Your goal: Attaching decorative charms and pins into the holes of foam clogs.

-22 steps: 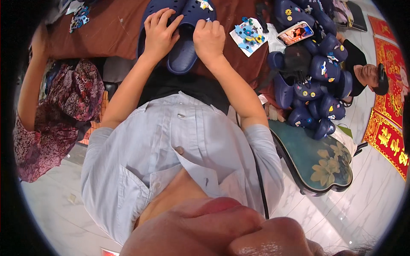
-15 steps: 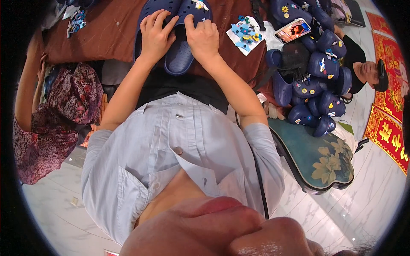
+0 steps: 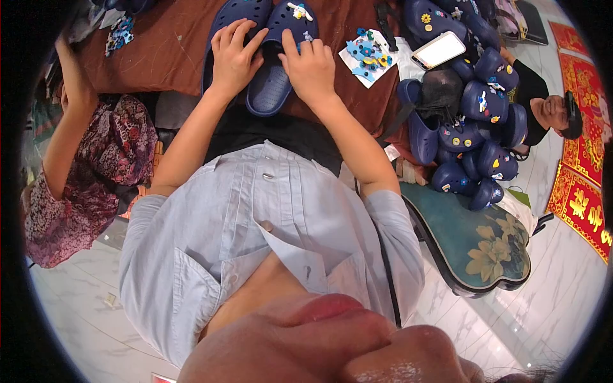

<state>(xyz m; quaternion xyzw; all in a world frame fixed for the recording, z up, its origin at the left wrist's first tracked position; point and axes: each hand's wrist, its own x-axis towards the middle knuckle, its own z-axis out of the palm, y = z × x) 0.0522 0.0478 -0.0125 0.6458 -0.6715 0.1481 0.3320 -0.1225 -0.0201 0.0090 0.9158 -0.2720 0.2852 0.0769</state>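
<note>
Two navy-blue clogs lie side by side before me, toes away from me. My left hand (image 3: 235,62) rests over the left clog (image 3: 239,14), its fingers spread across the upper near the opening. On the right clog (image 3: 268,89), my right hand (image 3: 311,69) grips the edge of the upper. Its index finger lies along the upper and the other fingers are curled; the thumb is mostly hidden. A white cartoon charm (image 3: 299,11) sits on this clog's toe, with a small pale charm (image 3: 308,36) by my right fingers.
A brown cloth (image 3: 153,57) covers the table. To the right are blue and yellow charms (image 3: 369,56) on white paper, a phone (image 3: 439,50) and a pile of decorated clogs (image 3: 483,101). A floral-topped stool (image 3: 472,242) stands below. People are at left and right.
My right hand has moved slightly right, uncovering a small charm beside its fingers. The phone screen has turned mostly white. At the left, another person's arm has shifted.
</note>
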